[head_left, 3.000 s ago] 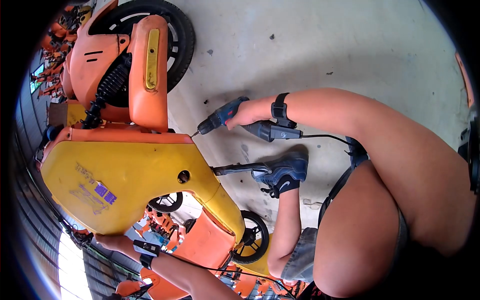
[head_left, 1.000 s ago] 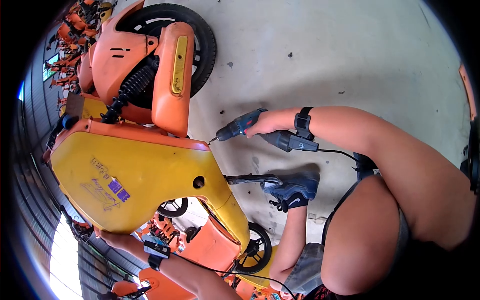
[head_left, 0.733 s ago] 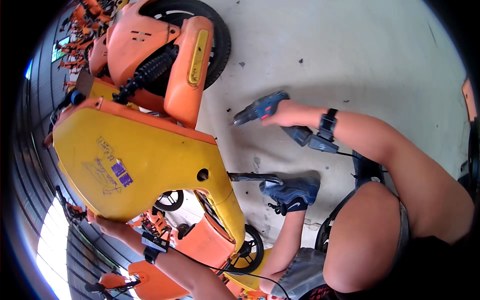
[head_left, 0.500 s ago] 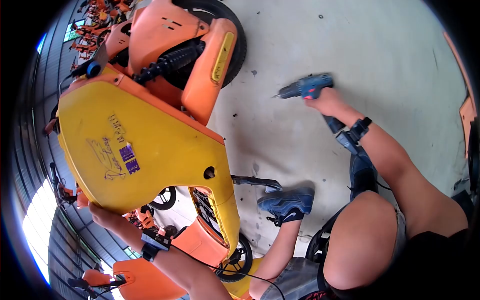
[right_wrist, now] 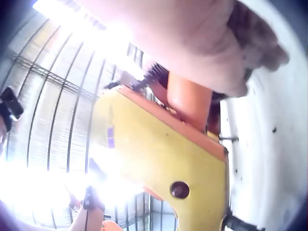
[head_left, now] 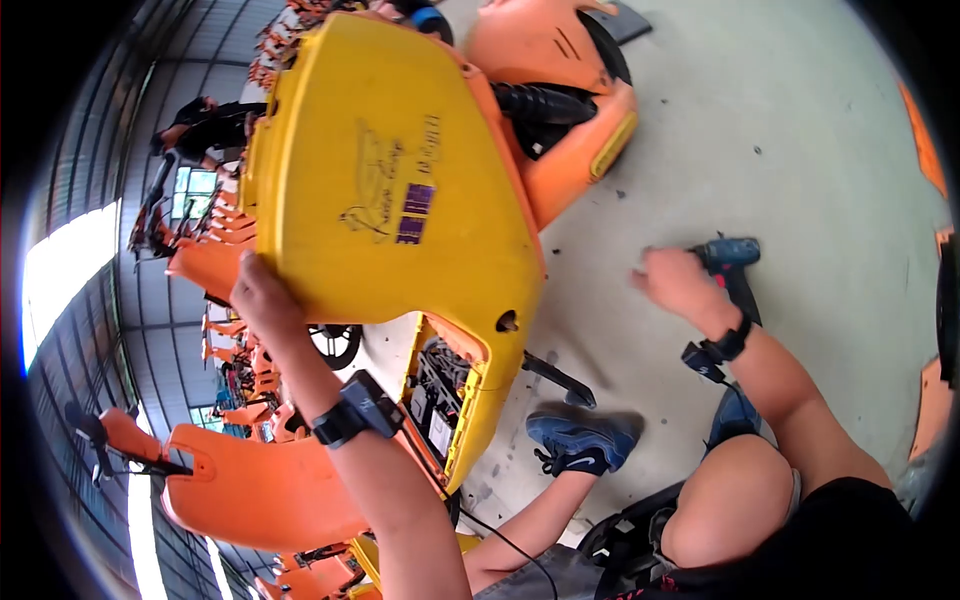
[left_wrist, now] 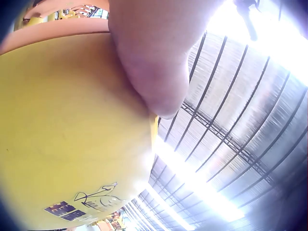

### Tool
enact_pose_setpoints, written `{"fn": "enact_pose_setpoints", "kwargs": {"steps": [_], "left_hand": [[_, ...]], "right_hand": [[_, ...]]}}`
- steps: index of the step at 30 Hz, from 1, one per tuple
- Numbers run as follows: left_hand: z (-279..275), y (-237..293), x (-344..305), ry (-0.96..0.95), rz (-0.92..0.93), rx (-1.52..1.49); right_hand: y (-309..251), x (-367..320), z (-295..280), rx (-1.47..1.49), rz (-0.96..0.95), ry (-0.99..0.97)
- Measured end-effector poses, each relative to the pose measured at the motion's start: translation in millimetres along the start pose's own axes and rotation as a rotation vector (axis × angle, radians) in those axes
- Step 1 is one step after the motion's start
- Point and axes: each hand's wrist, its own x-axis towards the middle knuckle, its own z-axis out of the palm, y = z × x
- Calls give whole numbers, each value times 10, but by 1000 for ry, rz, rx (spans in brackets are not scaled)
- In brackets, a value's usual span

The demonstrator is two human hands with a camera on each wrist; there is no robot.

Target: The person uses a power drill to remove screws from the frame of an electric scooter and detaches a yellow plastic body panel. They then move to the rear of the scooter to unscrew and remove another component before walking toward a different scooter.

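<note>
In the head view, a yellow side panel (head_left: 445, 285) with handwriting and a purple sticker covers the body of an orange-and-yellow electric scooter. My left hand (head_left: 268, 300) grips this panel's edge; in the left wrist view the digit (left_wrist: 159, 82) lies along the yellow surface and the other fingers are hidden. A blue-and-black cordless drill (head_left: 735, 253) lies on the floor. Just in front of it, my right hand (head_left: 685, 285) is off the drill, its fingers loosely bent. In the right wrist view, that hand (right_wrist: 192, 38) holds nothing visible, with the scooter beyond.
The scooter's black kickstand (head_left: 560, 382) reaches toward a blue shoe (head_left: 585, 435). An opening in the body shows wiring (head_left: 440, 385). Other orange scooters (head_left: 255, 490) stand behind, and another person (head_left: 205, 130) is farther back. A cable runs from the left wrist.
The right hand moved the drill away from the panel's lower edge, set it on the floor to the right and let go. The head view has swung, so the scooter appears shifted right.
</note>
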Motion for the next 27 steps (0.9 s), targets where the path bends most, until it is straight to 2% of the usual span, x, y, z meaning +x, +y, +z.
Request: {"fn": "enact_pose_setpoints", "kwargs": {"steps": [3,4,6,7,9,10,12,14,16,18,21,26,27], "left_hand": [[21,98,-38,6,-7,6],[21,179,-66,10,1,-6],[-5,209,-74,19,25,104],[-18,252,-95,-7,36,90],[-5,242,-112,16,48,46],[-11,241,-111,15,50,39],[-1,216,-101,20,39,6],[2,217,-124,26,43,-6],[7,254,-128,29,53,17],[4,230,-130,45,69,1],[-8,293,-145,28,54,23],[-26,296,-138,29,94,63],[-25,289,-140,32,92,68]], "right_hand": [[-305,559,620,426,-299,-106],[-406,611,742,431,-310,-114],[-615,742,868,355,-546,-49],[-680,804,879,357,-572,-44],[-746,843,920,386,-461,-121],[-769,848,887,384,-486,-115],[-774,799,791,585,-290,-280],[-719,832,884,626,-289,-268],[-704,837,923,670,-282,-242],[-758,805,912,450,-289,-64],[-774,799,1009,441,-245,55],[-862,730,953,419,-260,119],[-813,740,978,444,-323,141]]}}
